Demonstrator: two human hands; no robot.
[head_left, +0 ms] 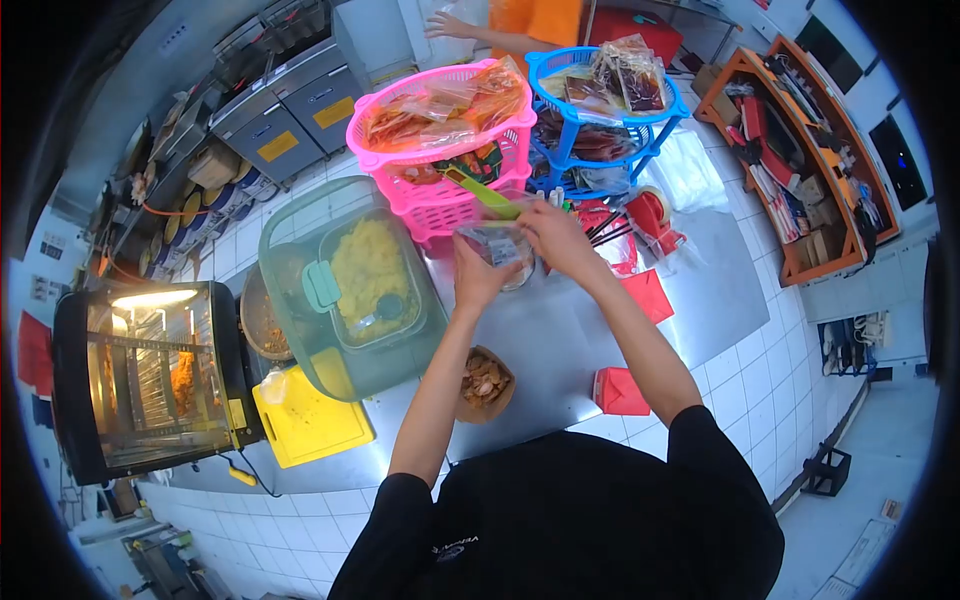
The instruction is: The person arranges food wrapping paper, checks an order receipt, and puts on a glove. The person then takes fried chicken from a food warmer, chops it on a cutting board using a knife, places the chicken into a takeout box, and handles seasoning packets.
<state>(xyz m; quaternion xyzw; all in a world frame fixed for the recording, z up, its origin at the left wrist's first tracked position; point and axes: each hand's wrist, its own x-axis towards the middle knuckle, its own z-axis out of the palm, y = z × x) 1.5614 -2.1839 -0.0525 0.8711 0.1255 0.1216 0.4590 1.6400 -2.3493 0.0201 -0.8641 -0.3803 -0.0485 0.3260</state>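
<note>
My left hand is closed on a small clear plastic packet with print on it, above the steel table. My right hand is closed at the packet's upper right, by the lower end of a long light-green plastic tool. This tool slants up to the left in front of the pink basket; its exact kind is unclear. A round container partly shows behind the hands. Below my forearms stands a brown paper box with pieces of fried food inside.
Stacked pink and blue baskets hold bagged food at the back. To the left are a green-lidded tub, a yellow board and a lit warming cabinet. Red boxes and a tape dispenser lie right. Another person's hand shows beyond.
</note>
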